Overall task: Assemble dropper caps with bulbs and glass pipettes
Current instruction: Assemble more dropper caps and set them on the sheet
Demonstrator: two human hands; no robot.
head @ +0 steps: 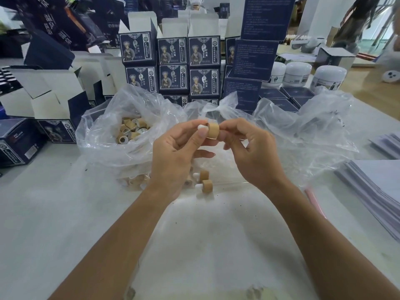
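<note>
In the head view, the person is holding one tan cap point(213, 131) above the table point(54, 213), raised in front of the two plastic bags. The left hand point(175, 152) is pinching the white bulb point(202, 127) end between thumb and fingers, and the bulb is protruding from the left side of the cap; this is judged to be the seating step, with the bulb being pushed or pulled through the collar. The right hand point(249, 148) is gripping the opposite side of the cap with curled fingertips, apparently bracing it so the bulb can be worked against it. The cap is being held sideways, axis roughly level, which is keeping both ends reachable. No glass pipette is visible in either hand, so fitting one is judged not yet done on this piece. Two caps with bulbs point(204, 179) are lying on the table just below the hands, likely set close for quick drop-off. The left bag point(104, 126) is standing open and holding loose caps within easy reach of the left hand. The right bag point(303, 131) is lying open beside it; its contents cannot be made out. Dark printed boxes point(173, 66) and white jars point(298, 73) are standing behind the bags.
</note>
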